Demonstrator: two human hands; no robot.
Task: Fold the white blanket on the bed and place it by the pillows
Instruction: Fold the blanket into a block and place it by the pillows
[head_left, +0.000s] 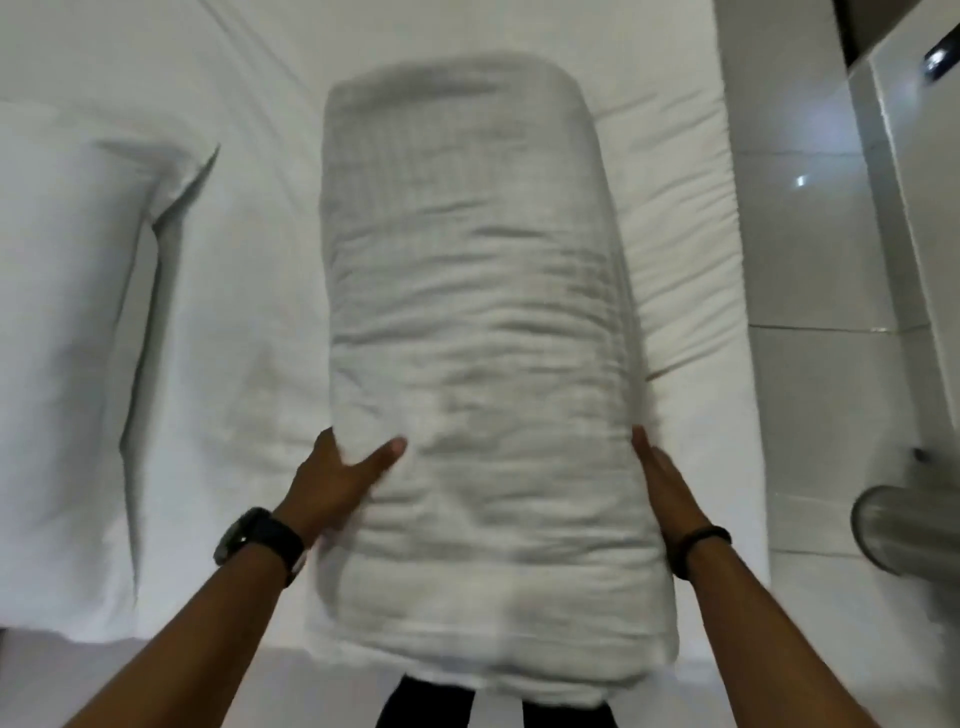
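Reaching forward from the bottom of the head view, both forearms flank the folded white blanket (478, 322), a thick bundle over the bed (249, 218), beside the pillow (67, 338). The left hand (337, 480) grips its left side, thumb on top. The right hand (667, 478) presses flat, fingers straight, against its right side.

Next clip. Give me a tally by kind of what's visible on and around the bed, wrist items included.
Folded white blanket: 1
Pillow: 1
Hands on the blanket: 2, left hand and right hand
Wristwear: 2, black watch and thin black band
Metal cylinder at the right edge: 1
Total: 7
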